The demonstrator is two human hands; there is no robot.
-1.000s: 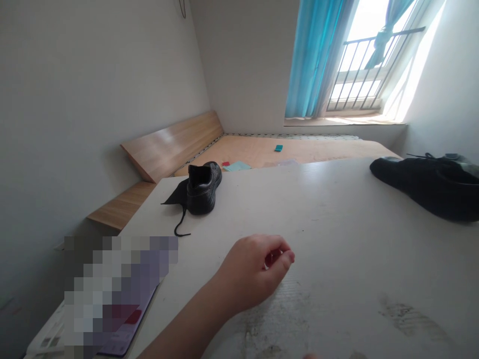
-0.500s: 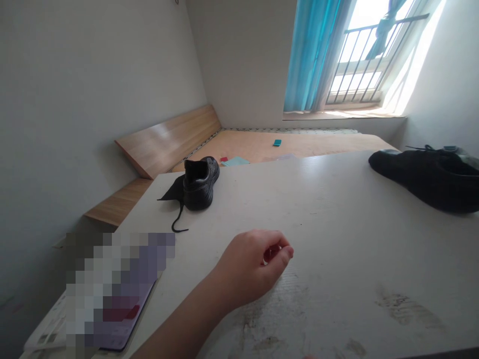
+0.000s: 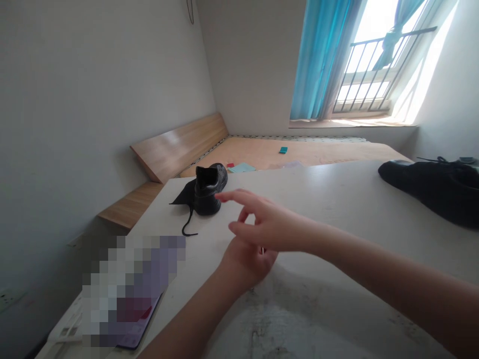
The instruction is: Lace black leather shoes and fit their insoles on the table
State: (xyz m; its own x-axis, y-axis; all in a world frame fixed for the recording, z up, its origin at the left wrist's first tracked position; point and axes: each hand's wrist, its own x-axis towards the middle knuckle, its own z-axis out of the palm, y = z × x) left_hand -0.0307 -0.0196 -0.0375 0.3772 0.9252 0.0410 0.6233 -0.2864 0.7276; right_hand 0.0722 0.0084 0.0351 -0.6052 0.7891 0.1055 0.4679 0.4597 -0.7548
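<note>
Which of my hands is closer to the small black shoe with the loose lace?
Right. The right hand reaches across with its index finger stretched toward the small black shoe, not touching. The left hand rests curled on the table, beneath the right and farther back.

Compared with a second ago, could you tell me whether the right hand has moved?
Yes. The right hand has come into view, reaching left across the table toward the small black shoe.

small black shoe (image 3: 210, 191) upright at table's far-left corner, lace trailing.

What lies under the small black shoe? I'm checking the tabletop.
A black cloth pokes out from under the small black shoe on the white table; how far it reaches underneath is hidden.
</note>
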